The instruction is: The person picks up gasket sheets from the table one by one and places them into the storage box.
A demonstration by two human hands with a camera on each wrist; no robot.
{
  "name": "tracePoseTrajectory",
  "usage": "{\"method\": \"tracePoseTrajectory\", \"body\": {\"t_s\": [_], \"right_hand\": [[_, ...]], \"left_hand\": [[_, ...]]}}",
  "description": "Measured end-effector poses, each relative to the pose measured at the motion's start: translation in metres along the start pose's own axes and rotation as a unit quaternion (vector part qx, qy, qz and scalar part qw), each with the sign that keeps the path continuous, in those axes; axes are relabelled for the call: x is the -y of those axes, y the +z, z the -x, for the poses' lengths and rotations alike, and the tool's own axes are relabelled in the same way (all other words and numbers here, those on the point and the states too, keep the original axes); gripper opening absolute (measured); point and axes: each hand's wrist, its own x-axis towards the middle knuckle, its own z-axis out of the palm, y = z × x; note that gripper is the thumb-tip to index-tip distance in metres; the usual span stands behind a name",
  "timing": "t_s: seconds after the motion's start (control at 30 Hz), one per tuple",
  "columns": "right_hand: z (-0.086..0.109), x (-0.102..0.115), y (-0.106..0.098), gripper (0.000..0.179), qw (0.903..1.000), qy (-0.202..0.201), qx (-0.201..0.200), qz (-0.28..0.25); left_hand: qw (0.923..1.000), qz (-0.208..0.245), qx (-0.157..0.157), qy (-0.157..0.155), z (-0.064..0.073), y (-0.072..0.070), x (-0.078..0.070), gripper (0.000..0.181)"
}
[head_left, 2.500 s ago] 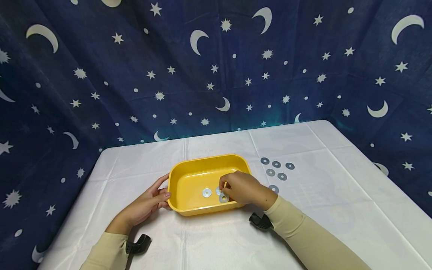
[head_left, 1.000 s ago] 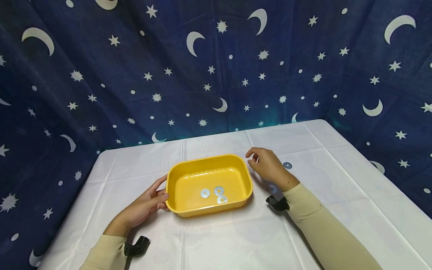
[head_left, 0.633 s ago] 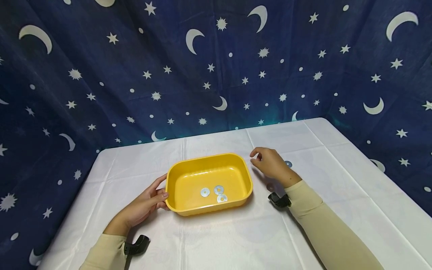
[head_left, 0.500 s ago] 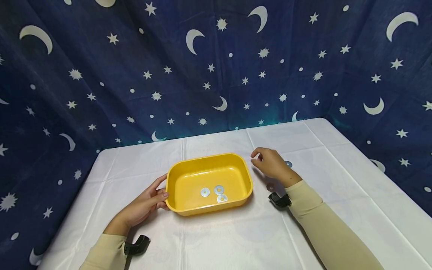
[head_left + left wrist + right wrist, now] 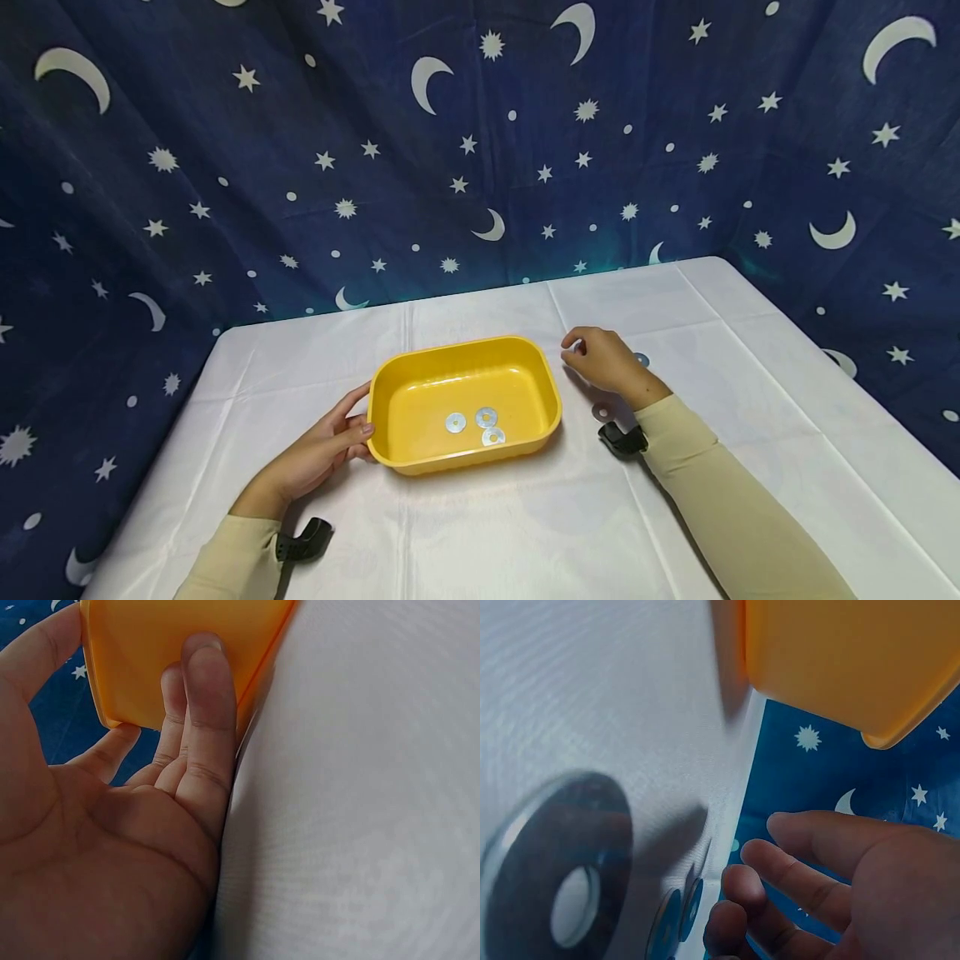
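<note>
A yellow plastic tray (image 5: 465, 464) stands on the white-covered table, with three flat metal washers (image 5: 455, 422) lying on its floor. My left hand (image 5: 318, 454) grips its left end, thumb over the rim and other fingers against the outer wall (image 5: 135, 667). Right of the tray, my right hand (image 5: 603, 360) hovers low with loosely bent fingers. Nothing shows between those fingers in the right wrist view, where the fingertips (image 5: 744, 886) are apart. Close by on the table lie more washers (image 5: 607, 840), mostly hidden by the right hand in the head view.
One washer (image 5: 602, 412) lies beside the right wrist and another (image 5: 642, 359) peeks out behind the hand. A dark blue curtain (image 5: 300, 150) with moons and stars hangs behind the table (image 5: 465, 542). Each wrist wears a black camera mount (image 5: 306, 540).
My right hand has let go of a washer inside the tray and moved right, over the washers on the table. Lately it has barely moved. The left hand keeps its grip.
</note>
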Motion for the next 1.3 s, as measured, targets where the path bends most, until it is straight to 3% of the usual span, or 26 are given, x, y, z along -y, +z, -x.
{"method": "tracePoseTrajectory", "body": {"t_s": [0.33,0.63,0.9,1.3], "right_hand": [[-0.001,-0.006,0.001,0.021,1.0,-0.002,-0.005,0.008],[0.0,-0.012,0.001,0.033,0.9994,0.008,0.002,0.033],[-0.001,-0.014,0.0,0.024,0.999,0.011,-0.004,0.044],[-0.001,-0.015,-0.004,0.022,0.9973,0.046,0.019,0.054]], "left_hand": [[1.0,-0.001,-0.004,-0.005,0.0,0.0,-0.001,0.065],[1.0,-0.003,0.0,0.001,-0.001,-0.001,0.001,0.065],[1.0,-0.002,0.002,0.002,0.0,-0.002,0.001,0.065],[1.0,-0.004,-0.003,0.0,0.0,-0.001,0.002,0.065]]}}
